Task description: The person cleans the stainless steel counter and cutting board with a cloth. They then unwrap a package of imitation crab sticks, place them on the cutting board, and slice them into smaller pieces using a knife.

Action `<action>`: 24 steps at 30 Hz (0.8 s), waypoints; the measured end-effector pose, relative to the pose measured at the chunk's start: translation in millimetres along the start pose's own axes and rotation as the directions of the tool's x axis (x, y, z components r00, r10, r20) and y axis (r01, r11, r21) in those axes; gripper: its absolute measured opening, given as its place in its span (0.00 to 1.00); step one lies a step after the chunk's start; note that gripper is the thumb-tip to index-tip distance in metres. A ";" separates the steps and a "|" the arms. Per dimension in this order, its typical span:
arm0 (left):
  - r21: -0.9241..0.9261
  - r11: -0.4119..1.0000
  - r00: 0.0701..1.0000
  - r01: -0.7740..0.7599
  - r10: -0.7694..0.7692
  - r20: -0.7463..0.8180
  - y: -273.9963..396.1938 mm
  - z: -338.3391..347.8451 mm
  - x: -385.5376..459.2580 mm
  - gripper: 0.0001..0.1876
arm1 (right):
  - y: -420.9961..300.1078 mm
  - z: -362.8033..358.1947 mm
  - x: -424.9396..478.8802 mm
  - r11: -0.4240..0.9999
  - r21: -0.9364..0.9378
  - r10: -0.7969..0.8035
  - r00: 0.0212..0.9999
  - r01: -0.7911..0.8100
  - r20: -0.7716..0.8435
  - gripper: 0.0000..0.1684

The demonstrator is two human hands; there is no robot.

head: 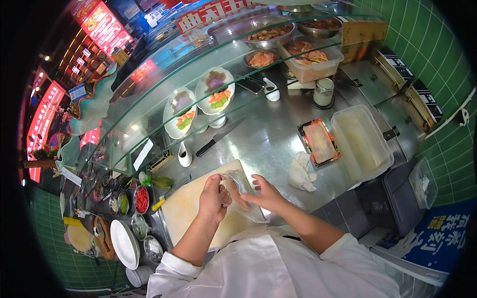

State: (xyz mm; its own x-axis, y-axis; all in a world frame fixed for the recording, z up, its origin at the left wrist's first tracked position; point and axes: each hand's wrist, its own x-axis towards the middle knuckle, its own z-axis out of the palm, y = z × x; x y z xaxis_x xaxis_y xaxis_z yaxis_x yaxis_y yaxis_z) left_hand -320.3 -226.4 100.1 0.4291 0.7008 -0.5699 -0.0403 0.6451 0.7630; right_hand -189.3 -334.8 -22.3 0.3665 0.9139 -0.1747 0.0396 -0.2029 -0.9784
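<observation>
My left hand (215, 197) is closed on the gathered edge of a clear plastic bag (244, 180) above a pale cutting board (190, 208). Inside the bag shows an orange-pink piece of food (238, 195), perhaps fish. On the bag's other side is my right hand (266, 192), its fingers spread and its thumb close to the plastic; contact is hard to tell. Beyond the board lies a black-handled knife (218, 138). A second knife with a yellow handle (159, 204) rests along the board's left edge.
To the right are a crumpled white cloth (302, 171), a patterned tray of pale pink food (319, 143) and a plastic tub (361, 143). Two garnished plates (169, 124) stand under the glass shelf (231, 80). Left of the board sit small bowls, one with red strips (141, 200).
</observation>
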 end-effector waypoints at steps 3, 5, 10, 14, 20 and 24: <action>0.041 0.999 1.000 0.007 -0.007 0.024 -7.7 8.5 0.7 0.08 | 0.5 2.7 15.7 0.986 0.127 0.092 0.985 -0.110 0.143 0.42; 0.055 0.998 0.998 0.025 -0.028 0.054 -10.8 5.8 0.2 0.09 | -8.4 0.8 16.5 0.925 0.333 0.082 0.949 -0.186 0.303 0.42; -0.056 0.998 0.997 -0.009 0.014 0.081 10.7 -15.9 -1.1 0.09 | 24.8 -13.6 5.9 0.674 0.545 0.393 0.866 -0.499 0.308 0.30; -0.192 0.971 0.987 -0.142 0.154 0.048 53.3 -47.3 -1.4 0.10 | 118.2 -26.2 -2.5 0.318 0.853 0.237 0.906 -0.414 0.351 0.35; -0.509 0.830 0.973 -0.229 0.206 -0.102 128.6 -171.7 -5.9 0.15 | 114.8 -80.4 -46.1 -0.004 0.932 0.109 0.926 -0.364 0.362 0.42; -0.437 0.873 0.972 -0.216 0.150 -0.179 95.5 -236.8 22.0 0.15 | 123.5 -83.0 -41.4 -0.084 0.941 -0.011 0.945 -0.327 0.327 0.41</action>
State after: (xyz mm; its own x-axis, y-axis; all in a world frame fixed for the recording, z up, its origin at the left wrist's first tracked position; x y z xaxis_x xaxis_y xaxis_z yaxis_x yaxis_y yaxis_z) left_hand -528.4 -77.2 88.2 0.2495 0.8329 -0.4940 -0.5219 0.5454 0.6559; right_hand -122.4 -426.9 -126.8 0.0418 0.9807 -0.1907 -0.9982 0.0494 0.0348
